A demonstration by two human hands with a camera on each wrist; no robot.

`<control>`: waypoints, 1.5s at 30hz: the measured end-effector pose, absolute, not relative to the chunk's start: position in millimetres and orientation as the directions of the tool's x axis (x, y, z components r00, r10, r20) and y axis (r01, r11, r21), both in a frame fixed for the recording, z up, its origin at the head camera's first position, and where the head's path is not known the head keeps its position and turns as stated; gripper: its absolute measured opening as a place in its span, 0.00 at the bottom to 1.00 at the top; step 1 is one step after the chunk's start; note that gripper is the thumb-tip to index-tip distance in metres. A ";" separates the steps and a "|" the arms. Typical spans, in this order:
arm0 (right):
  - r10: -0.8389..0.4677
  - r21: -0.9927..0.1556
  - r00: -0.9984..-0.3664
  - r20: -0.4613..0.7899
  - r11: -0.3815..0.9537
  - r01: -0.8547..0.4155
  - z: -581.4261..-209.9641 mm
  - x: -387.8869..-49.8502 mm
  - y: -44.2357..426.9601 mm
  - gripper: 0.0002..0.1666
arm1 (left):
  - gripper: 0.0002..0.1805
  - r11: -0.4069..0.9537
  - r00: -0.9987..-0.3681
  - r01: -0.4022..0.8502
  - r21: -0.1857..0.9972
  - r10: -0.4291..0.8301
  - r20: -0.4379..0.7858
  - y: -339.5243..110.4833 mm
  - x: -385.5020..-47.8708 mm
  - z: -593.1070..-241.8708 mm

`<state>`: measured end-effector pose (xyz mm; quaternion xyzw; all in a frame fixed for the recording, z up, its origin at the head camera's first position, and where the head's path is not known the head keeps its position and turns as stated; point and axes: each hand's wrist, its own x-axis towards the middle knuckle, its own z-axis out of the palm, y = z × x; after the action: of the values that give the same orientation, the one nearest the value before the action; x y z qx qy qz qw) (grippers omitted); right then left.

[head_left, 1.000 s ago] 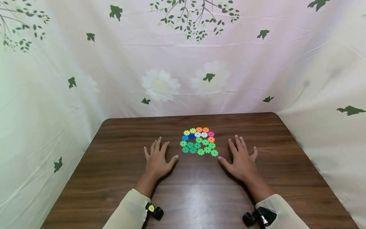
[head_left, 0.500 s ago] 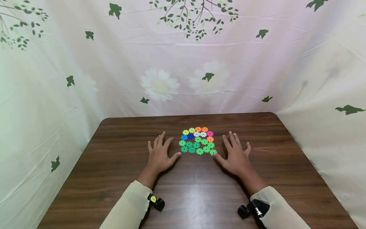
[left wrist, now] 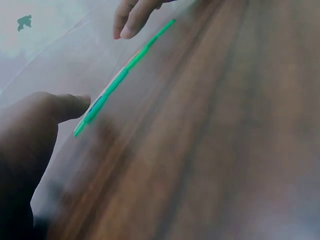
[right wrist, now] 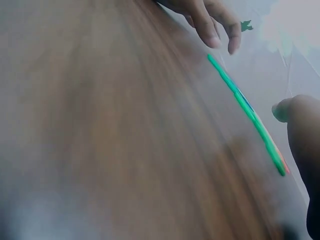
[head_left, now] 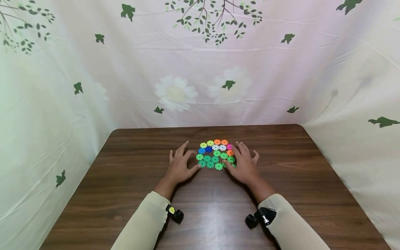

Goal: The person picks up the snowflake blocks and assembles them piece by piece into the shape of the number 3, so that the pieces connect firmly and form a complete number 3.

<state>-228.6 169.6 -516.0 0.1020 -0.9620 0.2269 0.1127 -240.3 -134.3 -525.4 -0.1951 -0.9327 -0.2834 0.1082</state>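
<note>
A flat patch of notched interlocking discs [head_left: 215, 159] lies on the table in the head view. Yellow, orange, white, blue and pink discs form its far part, green ones its near part. My left hand [head_left: 178, 168] is at the patch's left edge, fingers slightly bent and spread; whether its thumb touches is unclear. Over the right edge reaches my right hand [head_left: 246, 168], thumb and fingers apart, covering some green discs. Both wrist views show the patch edge-on as a thin green strip [left wrist: 120, 77], with a thumb [right wrist: 300, 112] close above it in the right wrist view.
The brown wooden table [head_left: 212, 215] has rounded far corners. Behind it and at both sides hangs a pale curtain [head_left: 200, 69] printed with leaves, birds and flowers. A black wrist camera [head_left: 177, 216] is strapped to each sleeve.
Both hands have moved inward toward the disc patch. My right hand has gone from beside it to over its right edge, and my left has come up to its left edge.
</note>
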 end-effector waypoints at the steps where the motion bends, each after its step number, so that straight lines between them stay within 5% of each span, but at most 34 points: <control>1: -0.142 -0.426 -0.951 0.274 0.869 -0.252 -516.0 -230.2 167.1 0.50 | 0.27 0.757 -0.898 0.431 0.492 0.309 0.313 -133.9 -242.2 -525.4; 13: -0.216 -0.460 -0.899 0.382 0.799 -0.387 -519.4 -246.1 142.1 0.24 | 0.21 0.705 -0.891 0.454 0.544 0.374 0.259 -130.0 -250.8 -523.1; 20: -0.233 -0.452 -0.892 0.387 0.796 -0.404 -518.7 -249.4 135.3 0.17 | 0.16 0.692 -0.889 0.455 0.561 0.384 0.249 -128.6 -250.3 -523.7; 45: -0.246 -0.442 -0.898 0.366 0.803 -0.400 -520.3 -249.6 134.4 0.13 | 0.09 0.696 -0.898 0.438 0.569 0.368 0.241 -126.2 -250.7 -522.1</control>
<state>-249.6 134.4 -520.3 0.1721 -0.9380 0.2624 0.1470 -250.7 -126.2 -522.1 -0.2193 -0.9192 -0.3225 0.0542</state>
